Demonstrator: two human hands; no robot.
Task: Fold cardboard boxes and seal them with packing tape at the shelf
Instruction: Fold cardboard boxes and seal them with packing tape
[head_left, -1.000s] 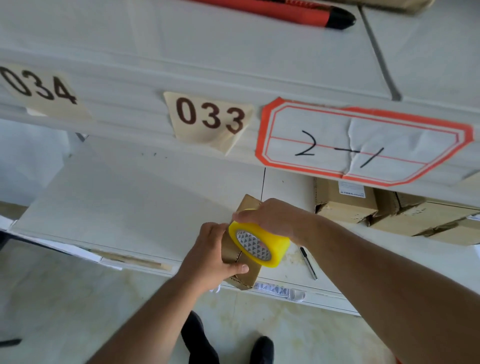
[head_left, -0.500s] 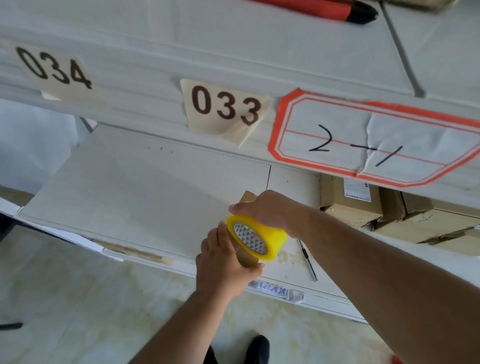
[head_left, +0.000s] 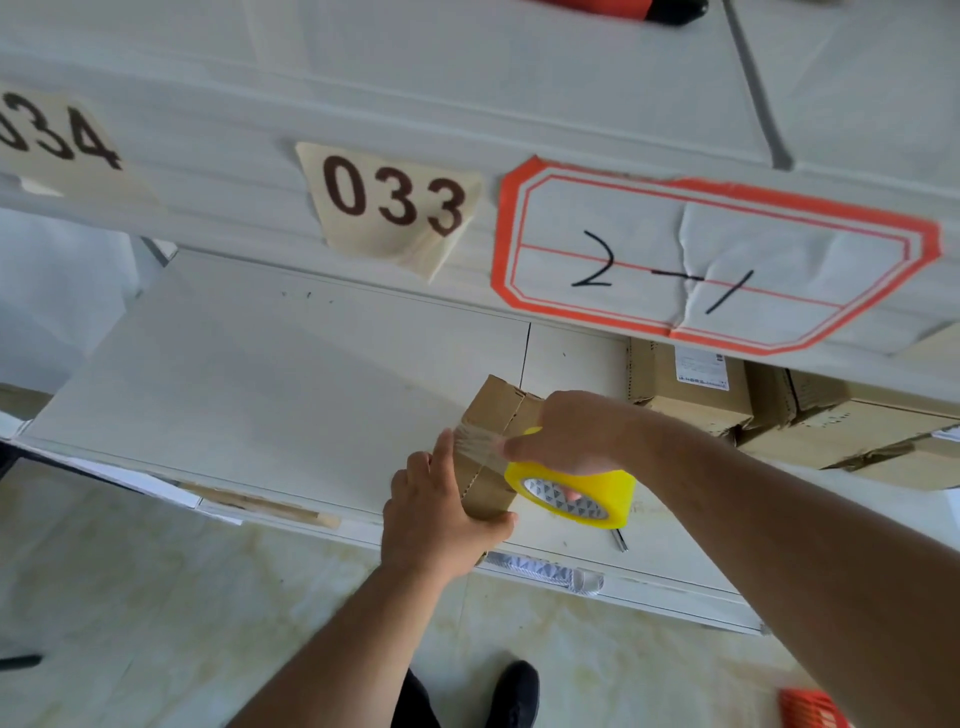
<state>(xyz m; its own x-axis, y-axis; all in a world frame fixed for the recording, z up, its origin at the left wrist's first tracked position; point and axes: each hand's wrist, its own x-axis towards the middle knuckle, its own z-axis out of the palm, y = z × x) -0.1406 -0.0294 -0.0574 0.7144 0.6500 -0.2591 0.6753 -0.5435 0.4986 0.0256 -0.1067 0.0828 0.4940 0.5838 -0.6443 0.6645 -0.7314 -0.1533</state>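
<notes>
One small cardboard box (head_left: 491, 447) gripped by the left hand (head_left: 436, 514), one yellow tape roll (head_left: 571, 493) gripped by the right hand (head_left: 561, 436)

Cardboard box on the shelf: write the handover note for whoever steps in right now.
Left hand grips the small cardboard box at the shelf edge.
Right hand holds the yellow tape roll against the box.
Done: box folded; a clear tape strip runs from the roll onto the box.
Left: finish the strip, cut it, press it down.
More boxes lie to the right.
</notes>
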